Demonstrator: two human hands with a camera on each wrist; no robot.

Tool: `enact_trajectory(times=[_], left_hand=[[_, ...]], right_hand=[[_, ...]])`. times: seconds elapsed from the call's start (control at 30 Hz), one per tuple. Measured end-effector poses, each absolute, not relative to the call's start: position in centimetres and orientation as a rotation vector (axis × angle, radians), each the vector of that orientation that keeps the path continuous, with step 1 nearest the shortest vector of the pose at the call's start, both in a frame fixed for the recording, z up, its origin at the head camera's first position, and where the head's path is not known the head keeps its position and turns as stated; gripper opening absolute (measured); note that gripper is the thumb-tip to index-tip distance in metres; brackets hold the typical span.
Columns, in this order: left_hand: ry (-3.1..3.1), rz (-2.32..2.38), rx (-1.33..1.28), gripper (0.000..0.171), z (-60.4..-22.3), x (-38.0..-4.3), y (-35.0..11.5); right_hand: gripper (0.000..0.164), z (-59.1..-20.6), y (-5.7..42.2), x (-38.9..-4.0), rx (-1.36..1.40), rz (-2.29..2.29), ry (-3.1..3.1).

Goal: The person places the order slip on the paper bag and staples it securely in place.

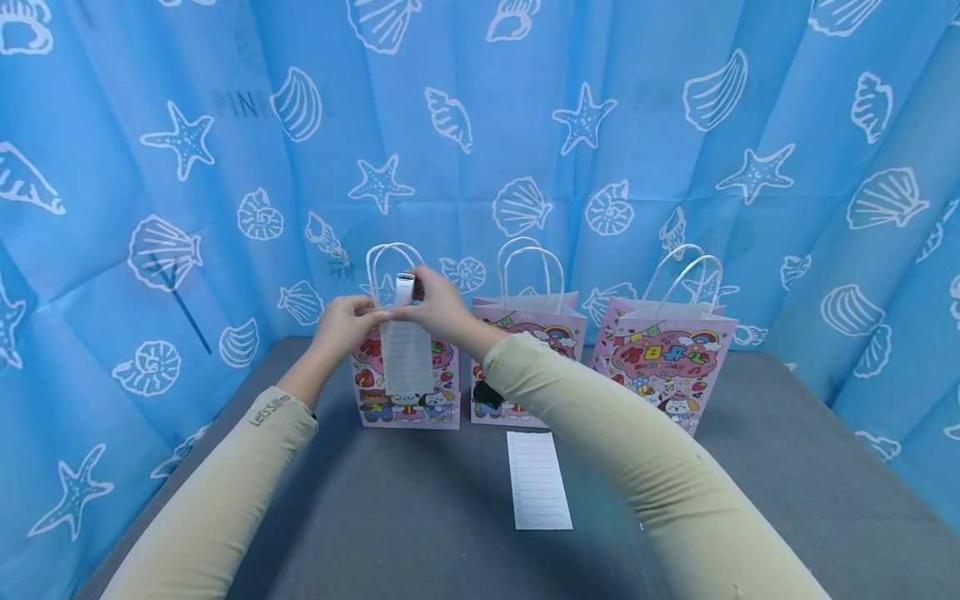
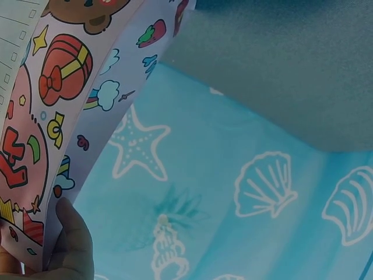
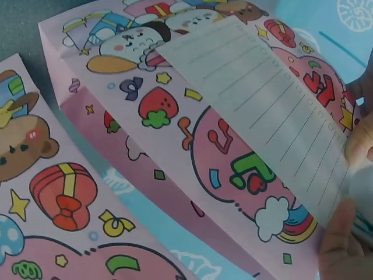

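At the left bag's top edge, my left hand (image 1: 343, 327) pinches the rim of the pink cartoon-printed paper gift bag (image 1: 369, 375), with a finger and thumb on either side of it in the left wrist view. A lined checklist sheet (image 1: 408, 358) lies over that bag's front, its upper end at the rim. My right hand (image 1: 444, 307) grips a white stapler (image 1: 404, 288), held upright over the top of the sheet and bag. In the right wrist view, the fingers (image 3: 339, 242) partly hide the stapler and the sheet's end.
Two similar gift bags with white handles stand to the right, a middle one (image 1: 558, 333) and a far-right one (image 1: 667, 358). A second lined sheet (image 1: 539, 481) lies on the grey table (image 1: 420, 517). A blue shell-patterned curtain (image 1: 465, 225) hangs behind.
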State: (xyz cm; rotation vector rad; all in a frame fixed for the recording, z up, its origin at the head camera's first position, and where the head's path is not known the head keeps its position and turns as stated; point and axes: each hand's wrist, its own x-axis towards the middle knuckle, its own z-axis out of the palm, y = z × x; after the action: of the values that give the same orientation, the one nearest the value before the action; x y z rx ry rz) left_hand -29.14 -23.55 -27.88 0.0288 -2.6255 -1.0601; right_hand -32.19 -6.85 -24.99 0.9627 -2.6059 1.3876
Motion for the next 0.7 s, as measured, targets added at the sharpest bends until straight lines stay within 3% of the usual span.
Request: enact_trajectory(times=[0.43,0.7], left_hand=[[-2.630,-1.013,0.015,0.022,-27.89,-29.33,-23.80],[-2.614,-1.025,0.011,0.025,-28.11,-29.36,-23.73]], right_hand=[[0.076,-24.44,-7.28,-32.10,1.106,1.254,-2.769],[0.062,-24.53,-7.60,-31.96,0.990,1.245,-2.753]])
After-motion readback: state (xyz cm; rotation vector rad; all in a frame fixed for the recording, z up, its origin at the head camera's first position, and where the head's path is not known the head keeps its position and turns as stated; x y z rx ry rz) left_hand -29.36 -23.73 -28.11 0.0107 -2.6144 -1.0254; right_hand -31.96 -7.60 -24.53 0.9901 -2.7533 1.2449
